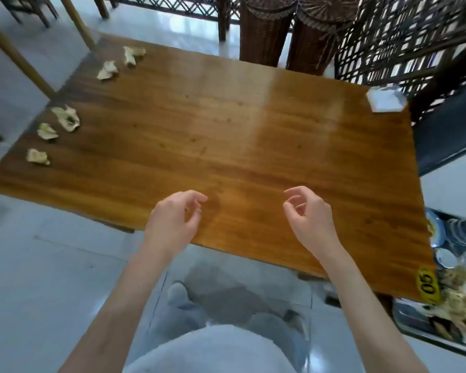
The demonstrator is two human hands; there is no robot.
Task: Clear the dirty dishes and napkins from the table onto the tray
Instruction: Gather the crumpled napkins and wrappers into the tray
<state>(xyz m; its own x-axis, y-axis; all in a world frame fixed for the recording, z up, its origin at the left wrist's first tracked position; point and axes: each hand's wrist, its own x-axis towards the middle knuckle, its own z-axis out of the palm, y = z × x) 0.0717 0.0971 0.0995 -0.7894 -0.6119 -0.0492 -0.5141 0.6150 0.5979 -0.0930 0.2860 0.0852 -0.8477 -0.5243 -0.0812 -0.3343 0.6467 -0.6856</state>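
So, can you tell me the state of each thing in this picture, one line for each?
Left hand: empty, fingers loosely curled, above the table edge.
Right hand: empty, fingers loosely curled.
Crumpled napkins: five, on the table's left side, not yet cleared.
Table: no dishes on it.
White holder: on the far right corner.
Tray: beside the table, loaded with dirty dishes and napkins.

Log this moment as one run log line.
left hand: empty, over table | right hand: empty | crumpled napkins: five on far left edge | tray: right, dishes loaded
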